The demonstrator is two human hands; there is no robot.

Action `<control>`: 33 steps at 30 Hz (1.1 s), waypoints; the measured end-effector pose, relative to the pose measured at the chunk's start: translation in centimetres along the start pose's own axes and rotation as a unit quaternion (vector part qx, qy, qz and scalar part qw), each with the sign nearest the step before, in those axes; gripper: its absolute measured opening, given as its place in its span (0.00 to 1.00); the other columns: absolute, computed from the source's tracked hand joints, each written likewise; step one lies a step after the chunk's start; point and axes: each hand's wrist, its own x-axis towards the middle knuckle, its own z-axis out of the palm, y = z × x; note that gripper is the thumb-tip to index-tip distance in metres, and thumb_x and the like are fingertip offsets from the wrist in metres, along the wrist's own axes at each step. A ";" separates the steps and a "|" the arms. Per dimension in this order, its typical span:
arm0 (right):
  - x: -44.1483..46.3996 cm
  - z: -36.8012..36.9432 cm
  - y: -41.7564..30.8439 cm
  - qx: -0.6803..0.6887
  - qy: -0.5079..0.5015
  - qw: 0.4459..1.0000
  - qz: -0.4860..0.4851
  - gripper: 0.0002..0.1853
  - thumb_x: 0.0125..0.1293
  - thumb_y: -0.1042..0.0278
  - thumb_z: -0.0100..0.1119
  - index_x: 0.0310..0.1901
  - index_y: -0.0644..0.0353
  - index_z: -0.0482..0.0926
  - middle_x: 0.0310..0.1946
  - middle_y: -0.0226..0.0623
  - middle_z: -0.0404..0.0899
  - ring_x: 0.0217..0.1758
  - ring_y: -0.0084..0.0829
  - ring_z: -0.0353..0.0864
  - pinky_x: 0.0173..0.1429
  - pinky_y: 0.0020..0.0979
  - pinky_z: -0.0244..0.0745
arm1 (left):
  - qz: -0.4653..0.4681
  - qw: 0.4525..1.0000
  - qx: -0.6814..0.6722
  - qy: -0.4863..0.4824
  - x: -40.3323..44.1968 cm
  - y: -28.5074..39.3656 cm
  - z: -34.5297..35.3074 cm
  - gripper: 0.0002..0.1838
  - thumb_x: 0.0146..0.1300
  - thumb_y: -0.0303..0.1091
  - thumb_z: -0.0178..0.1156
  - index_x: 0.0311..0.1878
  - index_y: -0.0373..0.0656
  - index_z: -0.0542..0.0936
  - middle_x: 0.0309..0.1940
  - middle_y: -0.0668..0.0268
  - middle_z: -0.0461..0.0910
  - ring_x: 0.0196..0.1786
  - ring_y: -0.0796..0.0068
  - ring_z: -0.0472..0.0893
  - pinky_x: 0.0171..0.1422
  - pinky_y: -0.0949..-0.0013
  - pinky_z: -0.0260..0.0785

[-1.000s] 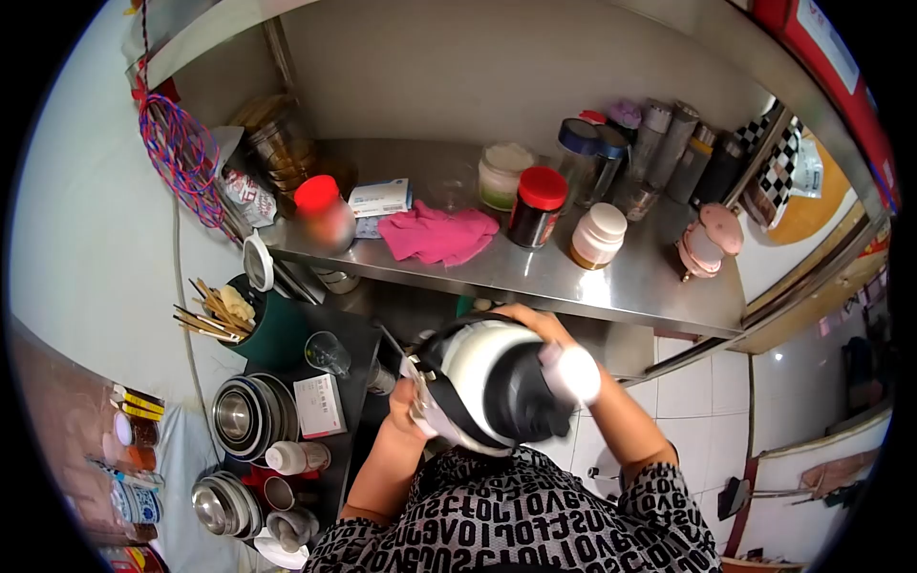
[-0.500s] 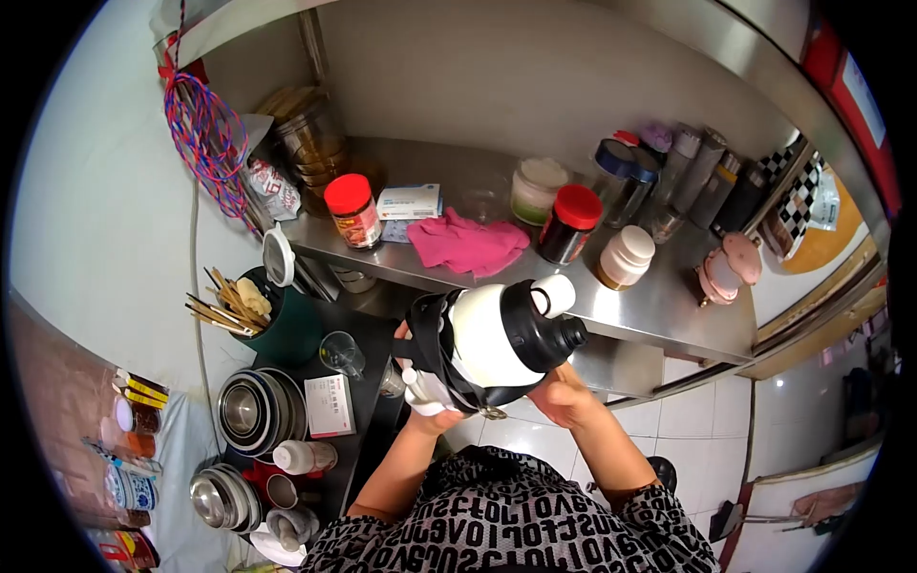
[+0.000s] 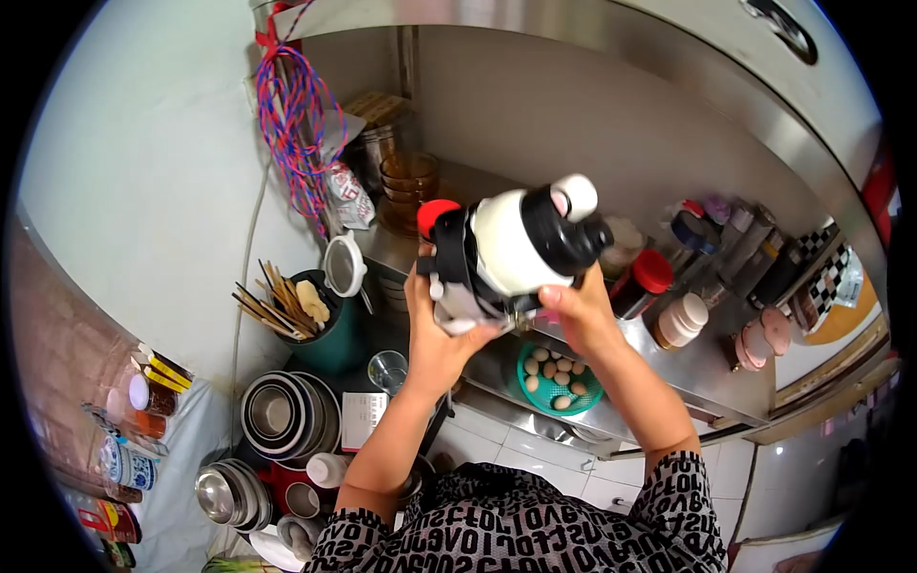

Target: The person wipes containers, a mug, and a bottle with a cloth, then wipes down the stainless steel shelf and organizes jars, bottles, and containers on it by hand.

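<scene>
A large white bottle [image 3: 511,244] with a black top and black straps is held up in front of the steel shelf, tilted with its lid toward the upper right. My left hand [image 3: 437,329] is wrapped round its lower end. Around the side near the black top, my right hand [image 3: 581,310] grips it with the thumb on the front. Behind the bottle, a red-lidded jar [image 3: 437,216] is mostly hidden, and only a little of the pink cloth [image 3: 549,329] shows.
Jars, including a red-lidded dark one [image 3: 642,284], and bottles line the shelf [image 3: 726,382]. Below sits a green basket [image 3: 594,393] of several eggs. At left are a green bin [image 3: 334,339] with chopsticks, nested steel bowls [image 3: 272,411] and a white box [image 3: 363,420].
Both hands have raised the bottle, which now stands out in front of the shelf's items. The view has shifted, and the egg basket has come into sight below the shelf.
</scene>
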 end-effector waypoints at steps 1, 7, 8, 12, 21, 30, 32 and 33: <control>1.4 1.1 -0.2 0.001 0.011 1.000 -0.005 0.49 0.46 0.61 0.80 0.67 0.63 0.60 0.59 0.42 0.71 0.65 0.37 0.70 0.70 0.39 0.64 | -0.015 1.000 0.012 0.015 1.1 0.4 -0.6 0.62 0.49 0.49 0.78 0.77 0.37 0.46 0.70 0.51 0.51 0.73 0.55 0.59 0.76 0.55 0.53; 10.8 4.1 1.6 -0.065 0.021 0.994 -0.086 0.45 0.47 0.59 0.80 0.63 0.65 0.63 0.55 0.44 0.74 0.61 0.37 0.74 0.66 0.37 0.68 | 0.170 0.935 0.295 0.104 9.0 2.1 -3.9 0.42 0.50 0.28 0.72 0.70 0.38 0.67 0.70 0.54 0.60 0.71 0.55 0.65 0.73 0.59 0.59; 12.4 4.4 1.6 -0.079 0.019 0.993 -0.091 0.45 0.47 0.59 0.80 0.63 0.67 0.64 0.55 0.45 0.74 0.60 0.37 0.74 0.66 0.36 0.68 | 0.168 0.931 0.308 0.104 10.3 2.0 -4.2 0.40 0.51 0.27 0.71 0.70 0.37 0.67 0.68 0.54 0.63 0.71 0.55 0.65 0.74 0.60 0.58; 20.0 4.4 3.0 -0.083 0.033 0.996 -0.003 0.41 0.48 0.57 0.79 0.61 0.63 0.67 0.50 0.42 0.78 0.49 0.35 0.81 0.46 0.36 0.80 | 0.185 0.920 0.323 0.125 16.1 0.5 -5.3 0.36 0.55 0.27 0.67 0.68 0.31 0.67 0.66 0.51 0.68 0.68 0.51 0.68 0.73 0.59 0.60; 34.5 7.4 4.9 -0.225 0.043 0.969 -0.089 0.46 0.43 0.60 0.82 0.63 0.66 0.67 0.53 0.44 0.79 0.51 0.34 0.82 0.42 0.34 0.79 | 0.104 0.961 0.242 0.087 27.5 -3.1 -7.5 0.38 0.57 0.32 0.65 0.69 0.29 0.62 0.65 0.40 0.68 0.68 0.46 0.68 0.72 0.60 0.59; 46.7 9.0 9.9 -0.206 -0.078 0.969 -0.108 0.49 0.46 0.54 0.81 0.67 0.63 0.64 0.56 0.43 0.77 0.56 0.36 0.78 0.51 0.37 0.78 | 0.066 0.994 -0.005 0.088 37.1 -9.7 -10.2 0.47 0.55 0.32 0.66 0.73 0.31 0.50 0.66 0.46 0.64 0.71 0.54 0.63 0.74 0.62 0.56; 49.7 8.4 11.5 -0.235 -0.102 0.958 -0.128 0.48 0.46 0.54 0.81 0.65 0.64 0.66 0.56 0.44 0.77 0.57 0.36 0.78 0.53 0.36 0.76 | 0.029 0.992 0.070 0.103 38.1 -10.0 -10.9 0.49 0.55 0.34 0.67 0.73 0.28 0.48 0.68 0.44 0.62 0.72 0.53 0.62 0.74 0.62 0.55; 50.7 8.5 12.1 -0.258 -0.113 0.947 -0.154 0.46 0.46 0.54 0.81 0.64 0.65 0.67 0.56 0.44 0.77 0.57 0.35 0.77 0.56 0.35 0.75 | -0.010 0.984 0.146 0.102 38.9 -10.5 -11.0 0.51 0.55 0.36 0.67 0.74 0.26 0.46 0.69 0.42 0.60 0.73 0.52 0.61 0.75 0.62 0.53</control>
